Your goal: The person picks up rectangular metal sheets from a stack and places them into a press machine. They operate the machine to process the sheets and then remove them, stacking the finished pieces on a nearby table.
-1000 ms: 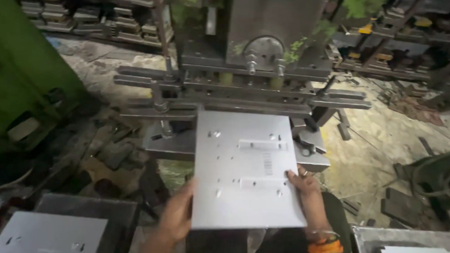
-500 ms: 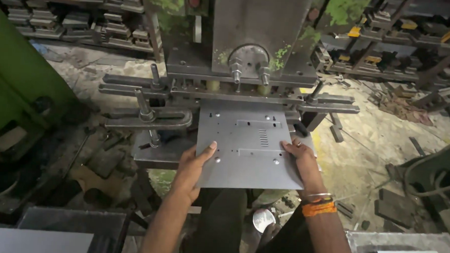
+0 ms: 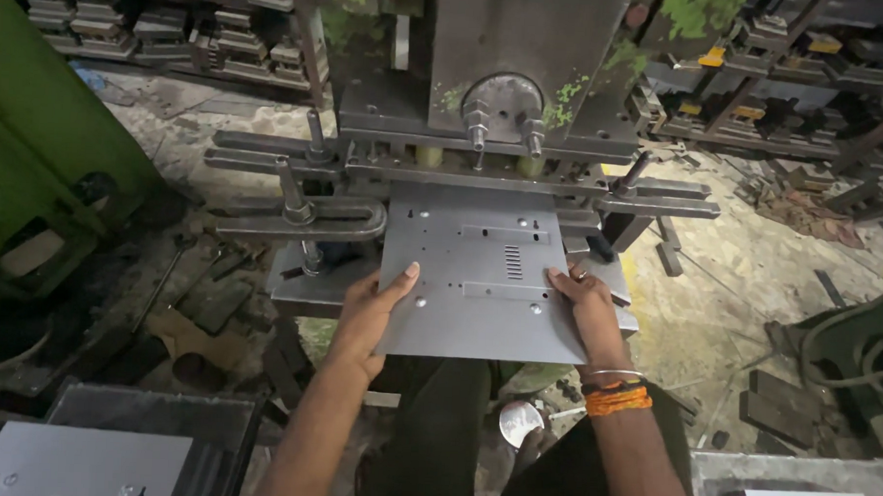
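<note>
Clearly we have both hands on the punched steel sheet [image 3: 480, 279], which lies flat on the bed of the press [image 3: 525, 94], its far edge tucked under the ram at twelve o'clock. Our left hand [image 3: 371, 314] pinches the sheet's near-left edge, thumb on top and fingers under; our right hand [image 3: 581, 302] clasps the near-right edge the same way, so each grip is grasping the plate and neither is released.

We judge the main hazard to be our fingers: they sit close to the tooling, and a stroke of the ram while we hold on could catch them. The sheet overhangs the bed toward six o'clock, so if either grip slackens it may tip down and slide off into our lap. Its cut edges look sharp and could slice a bare palm. The clamp bar [image 3: 296, 218] at nine o'clock lies just beside the sheet's left edge; snagging it could skew the plate. Finished blanks [image 3: 72, 460] lie at seven o'clock, well apart.
</note>
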